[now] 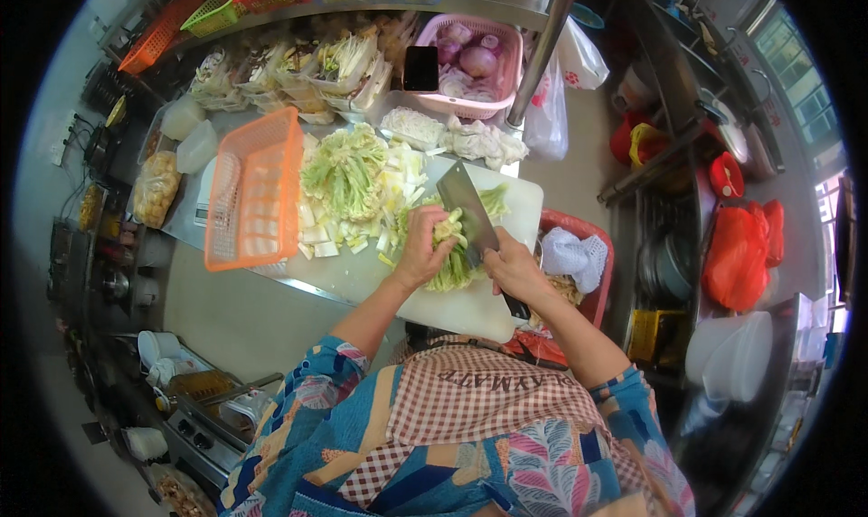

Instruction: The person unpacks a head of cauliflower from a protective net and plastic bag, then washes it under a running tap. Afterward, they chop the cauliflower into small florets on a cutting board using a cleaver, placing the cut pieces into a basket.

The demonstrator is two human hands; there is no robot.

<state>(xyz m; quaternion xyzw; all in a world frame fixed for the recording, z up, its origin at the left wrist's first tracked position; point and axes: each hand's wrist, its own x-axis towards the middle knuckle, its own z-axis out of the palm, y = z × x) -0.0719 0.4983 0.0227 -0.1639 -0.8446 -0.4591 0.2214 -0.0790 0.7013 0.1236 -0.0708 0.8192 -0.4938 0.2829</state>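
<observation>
My right hand [515,266] grips the dark handle of a cleaver [469,205], its broad blade upright beside a bunch of green-white cauliflower florets [451,263]. On the left side of that bunch, my left hand [426,246] holds the florets against the white cutting board [475,313]. A large head of loose cauliflower [349,178] lies on the board's left part, among cut white and pale-green vegetable pieces [322,236]. A small green floret [495,200] lies beyond the blade. The orange plastic basket [291,191] stands at the board's left edge.
Behind the board are a pink basket [515,63] of purple onions, a black phone [420,69] on its rim, a tray of white shreds [412,127] and a crumpled white cloth [483,141]. A red bin [600,300] stands close by my right arm. A metal post [542,56] rises behind.
</observation>
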